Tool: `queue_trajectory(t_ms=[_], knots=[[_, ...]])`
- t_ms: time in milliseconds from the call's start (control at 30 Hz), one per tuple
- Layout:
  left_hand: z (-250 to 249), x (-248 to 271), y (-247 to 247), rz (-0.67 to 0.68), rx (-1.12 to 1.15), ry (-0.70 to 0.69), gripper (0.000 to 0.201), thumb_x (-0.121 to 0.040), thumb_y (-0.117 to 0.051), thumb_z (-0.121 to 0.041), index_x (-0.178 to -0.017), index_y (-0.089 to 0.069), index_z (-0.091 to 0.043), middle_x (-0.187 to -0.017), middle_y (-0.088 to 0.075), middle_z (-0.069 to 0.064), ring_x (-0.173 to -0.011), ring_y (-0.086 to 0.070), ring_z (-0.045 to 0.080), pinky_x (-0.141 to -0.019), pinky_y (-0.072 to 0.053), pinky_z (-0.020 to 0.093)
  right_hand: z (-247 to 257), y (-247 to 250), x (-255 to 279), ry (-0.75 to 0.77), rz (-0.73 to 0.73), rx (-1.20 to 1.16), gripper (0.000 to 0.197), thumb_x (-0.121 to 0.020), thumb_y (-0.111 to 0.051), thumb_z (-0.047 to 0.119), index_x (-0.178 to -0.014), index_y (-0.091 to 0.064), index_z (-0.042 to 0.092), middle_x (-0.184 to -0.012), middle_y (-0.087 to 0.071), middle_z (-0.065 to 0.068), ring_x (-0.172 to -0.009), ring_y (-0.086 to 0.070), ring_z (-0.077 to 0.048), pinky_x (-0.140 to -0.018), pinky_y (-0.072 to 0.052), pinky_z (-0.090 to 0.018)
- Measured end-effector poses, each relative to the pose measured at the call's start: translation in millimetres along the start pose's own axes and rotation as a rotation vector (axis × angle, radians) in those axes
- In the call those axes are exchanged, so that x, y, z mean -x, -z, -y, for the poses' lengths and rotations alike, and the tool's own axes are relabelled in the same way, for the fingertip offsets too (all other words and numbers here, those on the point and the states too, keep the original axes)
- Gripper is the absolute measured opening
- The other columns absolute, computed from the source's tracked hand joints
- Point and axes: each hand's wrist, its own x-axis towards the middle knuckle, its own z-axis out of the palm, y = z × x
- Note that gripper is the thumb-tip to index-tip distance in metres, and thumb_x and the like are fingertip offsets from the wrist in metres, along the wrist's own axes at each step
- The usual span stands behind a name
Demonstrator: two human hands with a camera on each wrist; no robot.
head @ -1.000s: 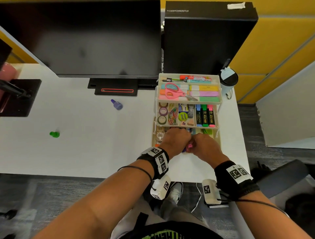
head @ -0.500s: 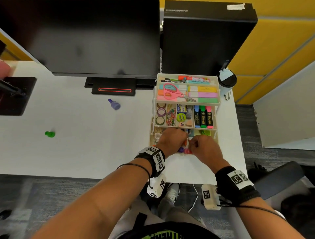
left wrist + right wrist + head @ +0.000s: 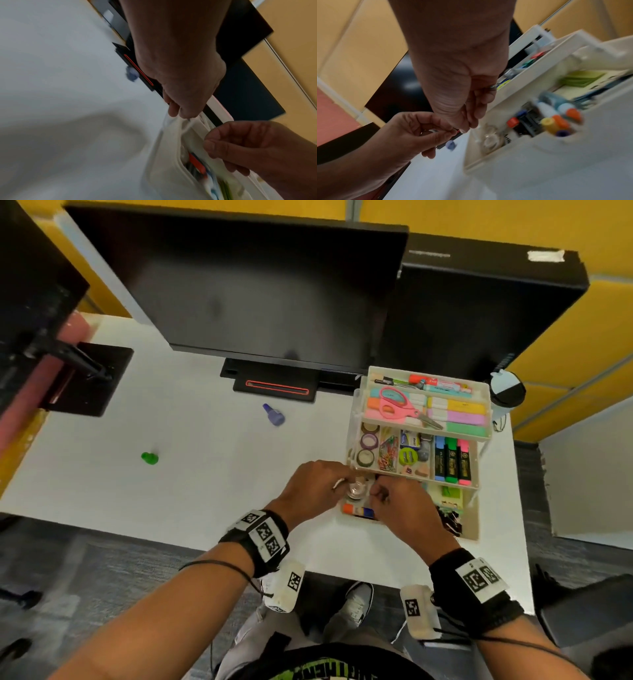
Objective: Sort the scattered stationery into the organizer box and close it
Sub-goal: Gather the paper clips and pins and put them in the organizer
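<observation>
The cream organizer box (image 3: 476, 518) stands open in stepped tiers at the desk's right end, filled with scissors, highlighters, tape rolls and clips. Both hands meet over the bottom tier's left compartment, above clear tape rolls (image 3: 356, 491). My left hand (image 3: 342, 481) has thumb and forefinger pinched together (image 3: 450, 132) with a pale glint inside the curl; what it holds is unclear. My right hand (image 3: 376, 491) is curled, its fingertips (image 3: 469, 127) touching the left's. Whether it holds anything is hidden. A purple item (image 3: 274, 415) and a green one (image 3: 149, 458) lie loose on the desk.
A black monitor (image 3: 257, 285) with its stand base (image 3: 274, 385) fills the back of the white desk. A black computer case (image 3: 479, 313) and a lidded cup (image 3: 507, 386) stand behind the box. Another black stand (image 3: 85, 378) sits at the far left.
Both hands have shifted left, from the middle of the bottom tier to its left compartment. The pink and purple thing seen between them earlier no longer shows.
</observation>
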Motion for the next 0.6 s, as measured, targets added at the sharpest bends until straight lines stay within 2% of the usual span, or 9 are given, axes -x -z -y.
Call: queue_trajectory(t_ms=[67, 167, 233, 300, 367, 467, 600], knots=[[24.6, 14.3, 15.5, -0.052, 0.007, 0.084, 0.016, -0.091, -0.066, -0.022, -0.103, -0.074, -0.03, -0.101, -0.075, -0.014, -0.073, -0.064, 0.01, -0.069, -0.052, 0.028, 28.3, -9.1, -12.0, 0.065, 0.035, -0.007, 0.006, -0.085, -0.07, 0.021, -0.08, -0.068, 0.023, -0.073, -0.069, 0.006, -0.068, -0.064, -0.013, -0.063, -0.054, -0.035], [69.5, 39.8, 41.7, -0.135, 0.01, 0.231, 0.018, -0.092, -0.065, -0.02, -0.105, -0.074, -0.028, -0.105, -0.074, -0.013, -0.079, -0.066, 0.012, -0.071, -0.05, 0.025, 74.8, -26.3, -34.7, 0.182, 0.085, 0.001, 0.002, -0.087, -0.071, 0.025, -0.087, -0.073, 0.024, -0.081, -0.074, 0.007, -0.073, -0.066, -0.013, -0.066, -0.052, -0.03], [107.6, 60.1, 58.1, -0.156, -0.005, 0.351, 0.025, -0.091, -0.066, -0.017, -0.114, -0.072, -0.024, -0.114, -0.071, -0.007, -0.092, -0.066, 0.016, -0.078, -0.049, 0.024, 106.9, -42.1, -51.9, 0.23, 0.121, -0.011, 0.002, -0.089, -0.071, 0.026, -0.089, -0.073, 0.026, -0.083, -0.073, 0.009, -0.073, -0.064, -0.011, -0.067, -0.051, -0.029], [149.4, 81.0, 72.4, -0.103, -0.044, 0.496, 0.04, -0.088, -0.066, -0.014, -0.128, -0.065, -0.019, -0.127, -0.063, 0.003, -0.112, -0.059, 0.025, -0.09, -0.05, 0.033, 134.4, -61.6, -72.1, 0.261, 0.146, -0.005, 0.006, -0.092, -0.07, 0.029, -0.097, -0.071, 0.026, -0.09, -0.071, 0.009, -0.077, -0.061, -0.011, -0.072, -0.054, -0.032], [187.1, 100.3, 86.5, -0.025, -0.143, 0.625, 0.055, -0.085, -0.066, -0.012, -0.139, -0.056, -0.017, -0.138, -0.051, 0.01, -0.125, -0.048, 0.034, -0.099, -0.047, 0.04, 154.7, -83.4, -94.2, 0.271, 0.184, 0.03, 0.021, -0.095, -0.069, 0.031, -0.114, -0.067, 0.024, -0.105, -0.067, 0.006, -0.088, -0.06, -0.013, -0.081, -0.053, -0.032], [232.3, 125.0, 102.6, 0.025, -0.301, 0.723, 0.061, -0.084, -0.064, -0.014, -0.143, -0.05, -0.02, -0.15, -0.039, 0.011, -0.128, -0.043, 0.04, -0.109, -0.04, 0.043, 177.9, -114.4, -121.4, 0.237, 0.255, 0.1, 0.039, -0.096, -0.068, 0.031, -0.132, -0.058, 0.02, -0.125, -0.058, -0.003, -0.113, -0.06, -0.021, -0.092, -0.047, -0.03], [273.9, 142.6, 108.9, -0.003, -0.26, 0.767, 0.057, -0.09, -0.06, -0.014, -0.145, -0.05, -0.025, -0.162, -0.027, 0.005, -0.133, -0.039, 0.04, -0.105, -0.046, 0.042, 196.4, -138.6, -142.3, 0.183, 0.245, 0.152, 0.049, -0.095, -0.069, 0.026, -0.139, -0.051, 0.015, -0.141, -0.046, -0.01, -0.132, -0.047, -0.028, -0.1, -0.046, -0.035]])
